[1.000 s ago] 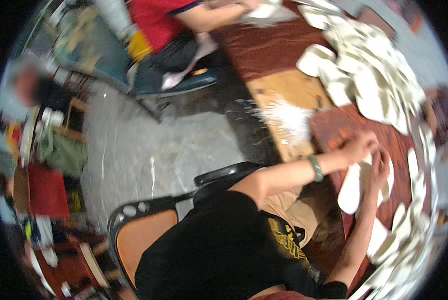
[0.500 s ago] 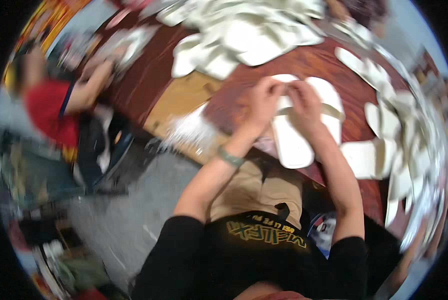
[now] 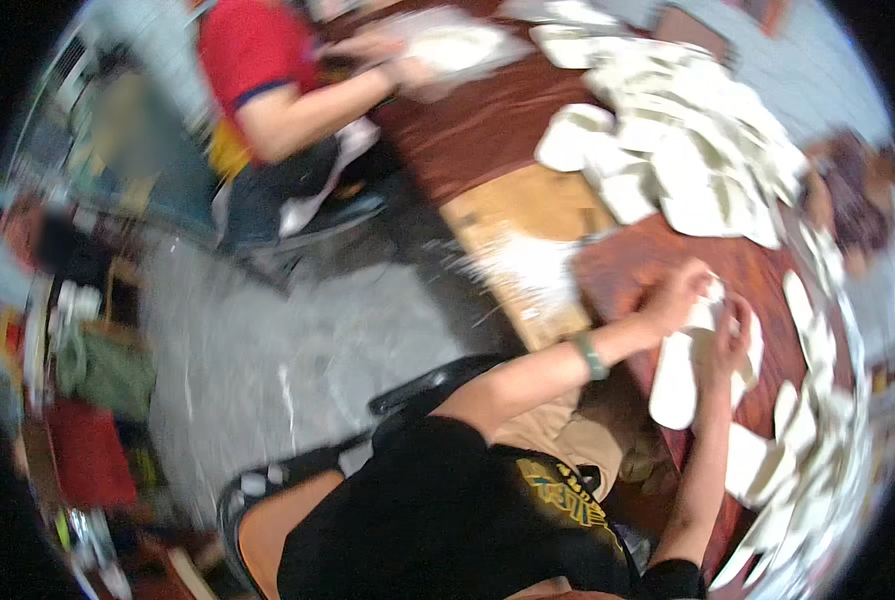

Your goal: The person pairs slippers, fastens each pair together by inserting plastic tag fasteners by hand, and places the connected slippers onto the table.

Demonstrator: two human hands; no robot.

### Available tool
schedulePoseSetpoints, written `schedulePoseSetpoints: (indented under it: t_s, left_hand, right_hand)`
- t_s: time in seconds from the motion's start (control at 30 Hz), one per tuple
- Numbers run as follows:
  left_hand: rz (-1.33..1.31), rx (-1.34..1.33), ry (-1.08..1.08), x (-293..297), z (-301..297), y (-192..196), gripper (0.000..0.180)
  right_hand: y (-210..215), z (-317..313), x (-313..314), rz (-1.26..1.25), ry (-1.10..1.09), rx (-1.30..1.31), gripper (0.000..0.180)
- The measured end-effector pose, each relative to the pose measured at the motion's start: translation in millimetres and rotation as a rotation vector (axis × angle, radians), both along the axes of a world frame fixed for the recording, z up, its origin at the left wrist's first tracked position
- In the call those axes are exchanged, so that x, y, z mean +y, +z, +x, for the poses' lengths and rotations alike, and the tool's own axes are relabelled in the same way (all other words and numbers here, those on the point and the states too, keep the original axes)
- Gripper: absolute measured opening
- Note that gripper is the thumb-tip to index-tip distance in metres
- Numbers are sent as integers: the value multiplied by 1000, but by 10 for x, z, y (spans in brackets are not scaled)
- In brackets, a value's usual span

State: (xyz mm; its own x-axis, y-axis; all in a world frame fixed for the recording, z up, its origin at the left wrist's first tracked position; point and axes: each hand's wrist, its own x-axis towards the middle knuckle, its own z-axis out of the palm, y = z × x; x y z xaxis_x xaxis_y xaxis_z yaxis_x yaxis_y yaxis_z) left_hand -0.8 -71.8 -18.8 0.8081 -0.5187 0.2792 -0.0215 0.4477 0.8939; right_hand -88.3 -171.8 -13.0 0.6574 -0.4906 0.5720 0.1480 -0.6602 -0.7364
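Both hands met over one white insole-shaped piece (image 3: 680,372) that lay on the dark red-brown table (image 3: 488,130), close to its near edge. The piece was flat, long and rounded at the lower end, off-white — its surface plain as far as the blur allowed. The left hand (image 3: 676,296) sat on its upper end with fingers curled onto it; the right hand (image 3: 730,338) pressed against its right side. Whether either hand truly pinched the piece or only rested on it could not be told. A green wristband (image 3: 589,355) circled the left wrist.

A heap of similar white pieces (image 3: 688,150) was piled farther up the table, and more ran along its right rim. A tan wooden board (image 3: 528,215) lay near the left hand, dusted with white scraps. Across the table a person in a red shirt (image 3: 253,50) handled another white piece.
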Motion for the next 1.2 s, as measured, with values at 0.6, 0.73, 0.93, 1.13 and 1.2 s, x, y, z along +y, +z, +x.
schedulePoseSetpoints:
  t_s: [0.6,0.73,0.93,1.13,1.2]
  left_hand:
    - [-546,368,-354,590,178,967,9]
    - [-1031,92,-369,1301,114,1517,10]
    - [-1413,-663,436,1879,-97,1762,15]
    - [-871,-464,290,1931,-269,1541,19]
    - [-887,-552,31,2039,-254,1546,11]
  right_hand:
    - [394,-60,130,-349,40,-49,22]
    - [353,-63,75,-324,21,-53,19]
    - [360,-57,96,-266,44,-52,12]
    - [268,-80,100,-279,82,-27,11]
    - [193,-92,74,-286,102,-40,13]
